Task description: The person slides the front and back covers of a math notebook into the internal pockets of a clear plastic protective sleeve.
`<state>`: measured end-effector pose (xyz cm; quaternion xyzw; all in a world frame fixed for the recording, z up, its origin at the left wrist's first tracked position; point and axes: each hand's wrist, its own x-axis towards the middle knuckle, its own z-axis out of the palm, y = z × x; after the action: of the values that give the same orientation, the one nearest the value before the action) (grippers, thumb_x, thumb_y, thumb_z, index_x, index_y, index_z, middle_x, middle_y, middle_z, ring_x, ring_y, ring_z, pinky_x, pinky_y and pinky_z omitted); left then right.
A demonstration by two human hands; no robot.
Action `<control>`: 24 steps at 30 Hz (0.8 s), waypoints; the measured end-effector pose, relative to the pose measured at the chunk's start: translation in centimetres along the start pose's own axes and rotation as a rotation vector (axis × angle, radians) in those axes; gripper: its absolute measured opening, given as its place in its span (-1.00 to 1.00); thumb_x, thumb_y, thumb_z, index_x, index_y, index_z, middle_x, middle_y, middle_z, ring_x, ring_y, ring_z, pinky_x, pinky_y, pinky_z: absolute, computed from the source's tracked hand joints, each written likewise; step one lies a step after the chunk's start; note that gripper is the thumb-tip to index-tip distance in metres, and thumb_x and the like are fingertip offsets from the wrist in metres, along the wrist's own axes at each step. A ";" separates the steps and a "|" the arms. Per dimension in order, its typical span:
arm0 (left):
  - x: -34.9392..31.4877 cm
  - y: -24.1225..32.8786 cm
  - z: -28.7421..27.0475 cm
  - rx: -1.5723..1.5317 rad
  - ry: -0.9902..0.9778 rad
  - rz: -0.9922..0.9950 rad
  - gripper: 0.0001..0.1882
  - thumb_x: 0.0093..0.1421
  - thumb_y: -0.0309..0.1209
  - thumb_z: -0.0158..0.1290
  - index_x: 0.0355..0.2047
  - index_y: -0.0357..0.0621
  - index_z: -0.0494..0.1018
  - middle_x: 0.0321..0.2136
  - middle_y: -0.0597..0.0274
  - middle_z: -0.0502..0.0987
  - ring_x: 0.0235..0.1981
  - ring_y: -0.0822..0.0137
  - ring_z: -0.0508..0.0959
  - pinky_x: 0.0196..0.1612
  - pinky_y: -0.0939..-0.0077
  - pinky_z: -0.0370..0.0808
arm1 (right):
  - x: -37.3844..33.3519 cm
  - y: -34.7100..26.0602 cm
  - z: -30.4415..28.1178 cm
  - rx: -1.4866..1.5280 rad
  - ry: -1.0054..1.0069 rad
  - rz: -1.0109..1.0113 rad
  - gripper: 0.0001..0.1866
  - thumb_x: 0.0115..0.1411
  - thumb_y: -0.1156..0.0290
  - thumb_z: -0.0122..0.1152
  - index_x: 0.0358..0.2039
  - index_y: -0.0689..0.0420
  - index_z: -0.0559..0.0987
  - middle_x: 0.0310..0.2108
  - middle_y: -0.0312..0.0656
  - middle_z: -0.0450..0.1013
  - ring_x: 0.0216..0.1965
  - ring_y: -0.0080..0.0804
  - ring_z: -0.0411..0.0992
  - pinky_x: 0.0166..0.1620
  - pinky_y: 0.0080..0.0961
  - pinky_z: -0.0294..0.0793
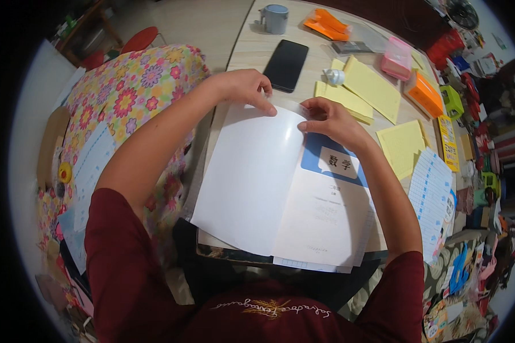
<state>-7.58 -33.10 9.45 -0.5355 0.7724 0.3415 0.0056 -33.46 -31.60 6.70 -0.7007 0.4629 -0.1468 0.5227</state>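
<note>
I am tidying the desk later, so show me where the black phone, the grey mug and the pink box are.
black phone (pixel 285 64), head view, middle of its dark screen.
grey mug (pixel 275 20), head view, its outer wall.
pink box (pixel 397 58), head view, its lid.

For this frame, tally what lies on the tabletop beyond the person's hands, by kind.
Black phone: 1
Grey mug: 1
Pink plastic box: 1
Orange box: 1
Orange folded paper piece: 1
Small white bottle: 1
Yellow paper sheets or stacks: 3
Total: 9
Both hands, left and right, pinch the white sheet over the book.
</note>
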 end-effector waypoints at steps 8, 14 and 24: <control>-4.6 -5.2 -1.3 -0.588 0.150 -0.160 -0.42 0.24 0.14 -0.01 -0.19 -0.23 0.47 -0.49 0.15 0.57 -0.60 0.40 0.57 -0.54 0.65 0.47 | 1.0 -1.5 2.5 -0.275 0.121 -0.190 -0.20 -0.07 0.15 0.49 0.19 0.09 0.38 0.12 -0.08 0.37 0.04 -0.21 0.39 0.14 -0.34 0.35; -10.4 -7.4 5.0 -1.252 0.202 -0.106 -0.28 0.29 0.16 -0.14 0.15 -0.24 0.20 -0.29 -0.02 0.58 -0.42 0.26 0.65 -0.45 0.54 0.61 | -2.3 -2.9 7.9 -0.798 0.426 -0.756 -0.35 -0.12 0.36 0.40 0.06 0.10 0.44 0.08 -0.09 0.34 0.09 -0.11 0.31 0.11 -0.18 0.28; -17.7 -5.7 13.4 -1.334 0.420 -0.077 -0.55 0.40 -0.22 -0.18 0.12 -0.31 0.34 -0.11 0.19 0.50 -0.30 0.52 0.49 -0.26 0.63 0.47 | -6.5 -1.5 14.0 -0.830 0.149 -0.672 -0.52 0.17 0.17 0.19 0.08 0.07 0.46 0.19 -0.05 0.27 0.24 -0.06 0.19 0.24 -0.11 0.13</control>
<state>-0.06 -12.48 2.82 -0.5061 0.3630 0.6316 -0.4616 -26.51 -17.98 4.02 -0.9456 0.2682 -0.1598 0.0919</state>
